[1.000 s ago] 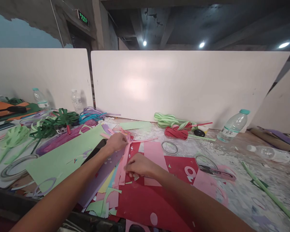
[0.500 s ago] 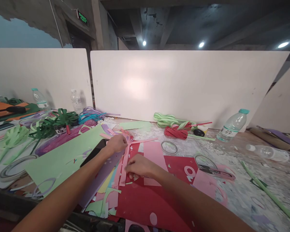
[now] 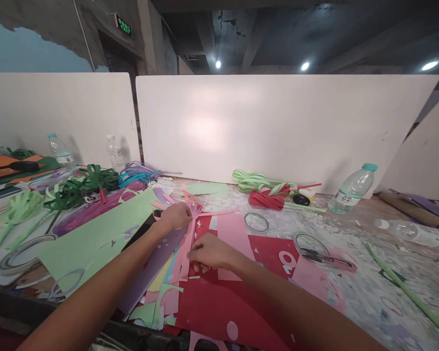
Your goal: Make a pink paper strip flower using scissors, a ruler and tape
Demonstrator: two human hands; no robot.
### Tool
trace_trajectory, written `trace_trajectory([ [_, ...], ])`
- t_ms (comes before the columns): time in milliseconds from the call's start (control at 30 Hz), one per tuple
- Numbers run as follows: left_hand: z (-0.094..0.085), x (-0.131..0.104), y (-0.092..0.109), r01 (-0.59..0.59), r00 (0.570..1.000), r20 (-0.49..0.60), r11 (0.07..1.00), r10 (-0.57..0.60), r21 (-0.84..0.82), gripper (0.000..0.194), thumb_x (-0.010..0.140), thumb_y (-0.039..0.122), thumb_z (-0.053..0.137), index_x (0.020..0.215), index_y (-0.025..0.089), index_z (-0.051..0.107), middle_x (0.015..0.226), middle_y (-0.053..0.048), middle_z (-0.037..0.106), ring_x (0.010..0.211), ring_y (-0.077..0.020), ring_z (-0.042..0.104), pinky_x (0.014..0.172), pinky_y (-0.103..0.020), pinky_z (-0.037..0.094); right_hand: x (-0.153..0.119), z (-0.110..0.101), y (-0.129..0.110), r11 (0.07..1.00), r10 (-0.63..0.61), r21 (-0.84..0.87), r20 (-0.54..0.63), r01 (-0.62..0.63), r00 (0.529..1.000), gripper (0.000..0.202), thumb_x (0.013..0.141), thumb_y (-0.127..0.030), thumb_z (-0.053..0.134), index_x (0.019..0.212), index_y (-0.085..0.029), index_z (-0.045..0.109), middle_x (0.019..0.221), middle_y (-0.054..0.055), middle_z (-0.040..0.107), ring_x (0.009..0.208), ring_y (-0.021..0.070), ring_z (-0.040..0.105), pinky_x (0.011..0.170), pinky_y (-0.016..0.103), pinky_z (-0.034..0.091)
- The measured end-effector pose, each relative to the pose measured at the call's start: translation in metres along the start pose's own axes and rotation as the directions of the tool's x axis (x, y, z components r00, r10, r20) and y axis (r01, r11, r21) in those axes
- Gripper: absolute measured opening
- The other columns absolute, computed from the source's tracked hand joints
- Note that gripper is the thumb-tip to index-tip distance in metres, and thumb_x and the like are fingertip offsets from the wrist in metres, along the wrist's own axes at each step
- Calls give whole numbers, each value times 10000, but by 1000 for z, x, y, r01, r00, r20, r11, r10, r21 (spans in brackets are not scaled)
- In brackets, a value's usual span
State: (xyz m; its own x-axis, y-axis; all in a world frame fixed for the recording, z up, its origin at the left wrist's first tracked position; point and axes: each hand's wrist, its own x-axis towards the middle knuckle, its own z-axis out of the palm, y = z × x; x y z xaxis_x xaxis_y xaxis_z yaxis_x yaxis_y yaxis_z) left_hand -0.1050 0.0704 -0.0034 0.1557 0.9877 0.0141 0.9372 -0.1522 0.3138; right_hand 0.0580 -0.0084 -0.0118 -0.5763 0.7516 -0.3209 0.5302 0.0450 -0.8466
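Observation:
My left hand (image 3: 177, 217) is closed on the pink paper strips (image 3: 190, 234) near the point where several of them cross. Lower and to the right, my right hand (image 3: 208, 252) has its fingers curled at the edge of the long strips; its fingertips are pinched on a pink strip. The strips fan out above and to the right of my left hand. Beneath my right hand lie a red sheet (image 3: 212, 302) and a pink sheet (image 3: 232, 234). A black phone-like object (image 3: 141, 228) is partly hidden under my left wrist.
A light green sheet (image 3: 102, 234) lies left. Tape rolls (image 3: 256, 223) and a cutter (image 3: 324, 258) are on the right, with a tilted bottle (image 3: 353, 190) behind. Bundled green strips (image 3: 250, 180) and red strips (image 3: 266, 200) rest by the white board (image 3: 278, 126).
Loose pink strip ends above my left hand have shifted and now stand higher. The long strips beside my right hand have moved slightly. Both hands stay in nearly the same places.

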Motion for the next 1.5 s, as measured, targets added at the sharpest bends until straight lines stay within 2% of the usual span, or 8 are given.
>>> trace_trajectory([
  [867, 1, 4, 1, -45, 998, -31, 999, 46, 28, 154, 681, 268, 555, 674, 203, 694, 719, -43, 704, 671, -205, 636, 582, -252, 409, -6, 0, -5, 1000, 1, -4, -29, -1, 1000, 214, 682, -147, 504, 473, -157, 547, 521, 5, 606, 435, 85, 502, 424, 185, 374],
  [967, -6, 3, 4, -107, 993, -53, 994, 107, -2, 208, 730, 316, 528, 680, 193, 688, 703, -48, 692, 664, -205, 626, 580, -259, 403, -13, -10, -6, 1000, -3, -27, -68, 2, 998, 198, 682, -161, 504, 488, -161, 544, 522, 3, 614, 439, 86, 507, 422, 181, 367],
  [1067, -14, -1, 12, -197, 979, -69, 979, 193, -56, 288, 799, 378, 471, 742, 191, 683, 806, -46, 701, 728, -201, 628, 609, -254, 413, -25, -43, 5, 997, 11, -71, -200, -25, 980, 141, 682, -174, 508, 547, -165, 549, 559, 1, 619, 457, 86, 510, 434, 181, 372],
  [1133, -15, -6, 21, -245, 969, -67, 965, 239, -92, 307, 824, 392, 450, 818, 190, 681, 893, -46, 700, 774, -197, 630, 634, -250, 424, -37, -77, 21, 991, 45, -104, -362, -89, 931, 127, 707, -197, 497, 590, -166, 532, 595, 3, 607, 457, 79, 488, 424, 184, 344],
  [1267, -6, -27, 50, -348, 935, 11, 926, 353, -148, 286, 811, 417, 511, 930, 216, 675, 892, -27, 692, 754, -177, 630, 629, -241, 434, -69, -151, 67, 944, 164, -116, -648, -309, 744, 185, 771, -208, 405, 612, -168, 492, 553, 3, 535, 387, 69, 372, 397, 215, 260],
  [1300, -1, -34, 59, -401, 909, 52, 901, 414, -167, 276, 799, 422, 542, 944, 229, 674, 917, -22, 690, 775, -174, 631, 644, -237, 440, -79, -166, 79, 924, 188, -116, -694, -365, 695, 201, 782, -211, 396, 609, -170, 490, 541, 6, 527, 384, 73, 369, 404, 224, 258],
  [1400, 11, -57, 85, -658, 710, 205, 739, 673, -146, 318, 767, 424, 617, 1006, 218, 657, 1075, -77, 647, 964, -238, 598, 782, -288, 445, -105, -197, 106, 845, 207, -147, -797, -515, 567, 255, 786, -250, 447, 544, -178, 486, 503, 43, 528, 437, 124, 454, 459, 256, 295],
  [1500, 17, -75, 103, -716, 668, 288, 699, 687, -7, 226, 771, 392, 617, 891, 207, 664, 1044, -102, 640, 913, -263, 603, 754, -335, 461, -120, -204, 118, 781, 134, -222, -853, -583, 504, 268, 758, -296, 517, 512, -192, 490, 542, 76, 562, 573, 207, 554, 524, 280, 318],
])
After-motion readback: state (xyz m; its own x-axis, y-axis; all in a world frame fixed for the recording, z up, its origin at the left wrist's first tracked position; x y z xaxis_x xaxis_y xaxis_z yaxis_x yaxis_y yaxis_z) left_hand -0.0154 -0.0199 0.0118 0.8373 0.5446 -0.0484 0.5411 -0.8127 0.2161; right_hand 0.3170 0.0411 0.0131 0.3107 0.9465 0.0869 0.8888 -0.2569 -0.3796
